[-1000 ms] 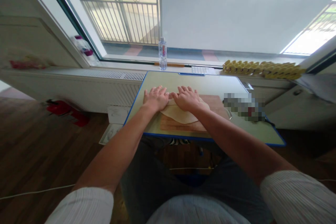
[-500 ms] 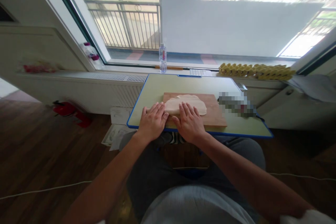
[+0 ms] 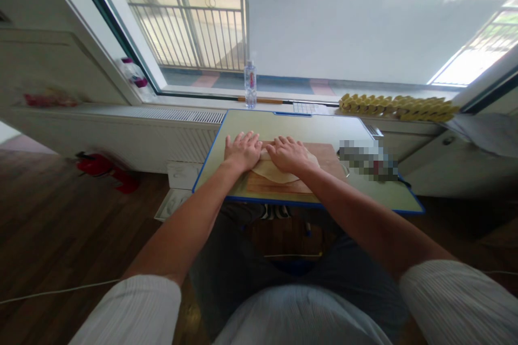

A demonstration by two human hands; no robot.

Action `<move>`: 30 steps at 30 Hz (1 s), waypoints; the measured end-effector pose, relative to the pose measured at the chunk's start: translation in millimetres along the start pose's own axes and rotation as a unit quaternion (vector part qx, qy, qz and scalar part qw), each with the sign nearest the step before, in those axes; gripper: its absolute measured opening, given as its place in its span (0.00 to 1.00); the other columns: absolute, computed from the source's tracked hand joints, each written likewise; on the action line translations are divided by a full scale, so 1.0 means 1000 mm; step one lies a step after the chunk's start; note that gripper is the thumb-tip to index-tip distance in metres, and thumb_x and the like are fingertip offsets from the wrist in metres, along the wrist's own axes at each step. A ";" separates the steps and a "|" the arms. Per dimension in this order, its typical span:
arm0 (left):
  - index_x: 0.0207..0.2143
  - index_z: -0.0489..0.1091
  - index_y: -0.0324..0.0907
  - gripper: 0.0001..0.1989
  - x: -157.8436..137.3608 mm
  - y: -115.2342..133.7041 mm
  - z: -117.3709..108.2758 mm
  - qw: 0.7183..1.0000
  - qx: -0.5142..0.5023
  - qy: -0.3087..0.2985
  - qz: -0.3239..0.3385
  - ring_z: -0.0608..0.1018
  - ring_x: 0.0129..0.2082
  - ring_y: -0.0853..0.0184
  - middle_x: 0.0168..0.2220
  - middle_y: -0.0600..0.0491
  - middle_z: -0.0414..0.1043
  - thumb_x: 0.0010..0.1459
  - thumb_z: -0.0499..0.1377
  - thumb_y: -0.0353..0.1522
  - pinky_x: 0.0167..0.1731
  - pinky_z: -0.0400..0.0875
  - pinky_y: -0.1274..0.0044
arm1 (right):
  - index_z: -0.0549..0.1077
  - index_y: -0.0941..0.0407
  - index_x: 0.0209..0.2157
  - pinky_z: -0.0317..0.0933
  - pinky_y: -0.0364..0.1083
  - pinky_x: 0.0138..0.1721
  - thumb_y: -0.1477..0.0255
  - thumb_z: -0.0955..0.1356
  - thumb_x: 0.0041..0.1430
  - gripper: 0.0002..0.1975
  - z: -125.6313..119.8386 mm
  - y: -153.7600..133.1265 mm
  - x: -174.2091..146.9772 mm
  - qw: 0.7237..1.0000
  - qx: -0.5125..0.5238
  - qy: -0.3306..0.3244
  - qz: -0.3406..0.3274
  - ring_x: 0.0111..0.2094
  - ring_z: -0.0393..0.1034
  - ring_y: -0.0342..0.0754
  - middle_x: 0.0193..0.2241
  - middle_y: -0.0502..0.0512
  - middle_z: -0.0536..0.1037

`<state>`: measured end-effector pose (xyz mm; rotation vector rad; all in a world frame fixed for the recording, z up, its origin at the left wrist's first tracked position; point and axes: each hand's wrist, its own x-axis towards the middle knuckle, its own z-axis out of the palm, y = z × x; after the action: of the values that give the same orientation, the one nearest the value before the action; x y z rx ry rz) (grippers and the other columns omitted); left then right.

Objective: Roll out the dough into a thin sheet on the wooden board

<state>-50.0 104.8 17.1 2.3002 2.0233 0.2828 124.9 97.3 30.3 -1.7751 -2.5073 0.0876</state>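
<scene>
A thin, pale sheet of dough [image 3: 275, 173] lies on a wooden cutting board [image 3: 291, 187], partly covered by my hands. My left hand [image 3: 244, 150] rests palm down at the board's left edge, fingers stretched forward. Over the dough's far part, my right hand [image 3: 289, 152] also lies flat with its fingers extended. A short pale stretch of what looks like a rolling pin [image 3: 264, 154] shows between the hands; the rest of it is hidden under them. The board sits on a small, pale green folding table [image 3: 259, 124] with a blue rim.
A blurred-out item [image 3: 368, 160] lies on the table's right side. Along the windowsill are a clear bottle [image 3: 250, 86], a row of yellow objects [image 3: 396, 108] and a second bottle [image 3: 134, 73]. A red fire extinguisher [image 3: 107, 171] and an open white box [image 3: 174, 202] are on the floor.
Both hands have moved forward, away from my body, across the board. The near part of the dough is now uncovered, while its far part is under my right hand.
</scene>
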 end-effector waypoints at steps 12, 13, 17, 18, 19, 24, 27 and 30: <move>0.69 0.63 0.46 0.29 -0.135 0.000 -0.004 0.992 -0.008 0.076 0.100 0.64 0.71 0.60 0.71 0.48 0.64 0.75 0.39 0.42 0.71 0.51 0.57 | 0.55 0.68 0.73 0.35 0.59 0.73 0.54 0.54 0.75 0.38 0.031 -0.037 -0.129 0.993 0.001 0.111 -0.039 0.75 0.44 0.62 0.74 0.67 0.54; 0.69 0.63 0.45 0.29 -0.137 -0.001 -0.004 0.992 -0.010 0.077 0.102 0.64 0.71 0.60 0.71 0.48 0.63 0.75 0.38 0.42 0.71 0.51 0.57 | 0.55 0.68 0.73 0.35 0.59 0.74 0.54 0.53 0.75 0.38 0.031 -0.038 -0.131 0.993 0.004 0.111 -0.040 0.75 0.44 0.62 0.74 0.67 0.54; 0.69 0.65 0.47 0.28 -0.114 -0.001 -0.003 0.994 -0.008 0.066 0.084 0.64 0.71 0.60 0.70 0.49 0.64 0.75 0.39 0.43 0.72 0.49 0.56 | 0.56 0.67 0.73 0.38 0.58 0.73 0.55 0.53 0.75 0.37 0.027 -0.033 -0.112 0.994 0.018 0.105 -0.022 0.75 0.47 0.60 0.73 0.67 0.56; 0.68 0.65 0.48 0.28 -0.103 -0.001 -0.003 0.995 -0.006 0.061 0.079 0.64 0.72 0.60 0.70 0.50 0.64 0.75 0.39 0.43 0.72 0.48 0.55 | 0.56 0.67 0.72 0.40 0.57 0.73 0.55 0.53 0.75 0.37 0.025 -0.030 -0.101 0.994 0.021 0.104 -0.019 0.74 0.48 0.60 0.73 0.67 0.57; 0.68 0.65 0.48 0.28 -0.090 0.000 -0.002 0.996 -0.004 0.057 0.074 0.64 0.72 0.60 0.70 0.50 0.65 0.75 0.39 0.43 0.72 0.47 0.54 | 0.56 0.67 0.72 0.41 0.57 0.72 0.55 0.53 0.75 0.37 0.023 -0.027 -0.089 0.994 0.023 0.104 -0.015 0.73 0.50 0.60 0.72 0.68 0.59; 0.66 0.68 0.53 0.27 -0.032 0.003 0.000 0.998 0.017 0.039 0.051 0.62 0.72 0.56 0.71 0.54 0.62 0.74 0.39 0.41 0.71 0.45 0.48 | 0.62 0.61 0.70 0.46 0.60 0.70 0.54 0.52 0.76 0.34 0.011 -0.010 -0.034 0.996 0.025 0.086 0.015 0.71 0.54 0.60 0.70 0.64 0.65; 0.68 0.66 0.52 0.28 -0.016 0.002 0.001 0.998 0.020 0.043 0.046 0.62 0.72 0.54 0.72 0.53 0.60 0.74 0.39 0.42 0.70 0.46 0.47 | 0.62 0.60 0.70 0.47 0.63 0.70 0.54 0.51 0.77 0.33 0.010 -0.006 -0.019 0.996 0.024 0.078 0.021 0.72 0.52 0.62 0.71 0.63 0.64; 0.68 0.66 0.48 0.28 -0.021 0.001 0.004 0.996 0.014 0.065 0.055 0.64 0.71 0.53 0.72 0.50 0.62 0.74 0.39 0.41 0.70 0.48 0.46 | 0.65 0.61 0.68 0.48 0.63 0.69 0.54 0.52 0.77 0.33 0.014 -0.007 -0.023 0.995 0.027 0.100 0.012 0.70 0.56 0.62 0.69 0.64 0.67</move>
<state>-50.9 83.8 11.0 2.4759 1.9719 0.4230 124.4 73.2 16.6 -1.7005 -2.3234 -0.0187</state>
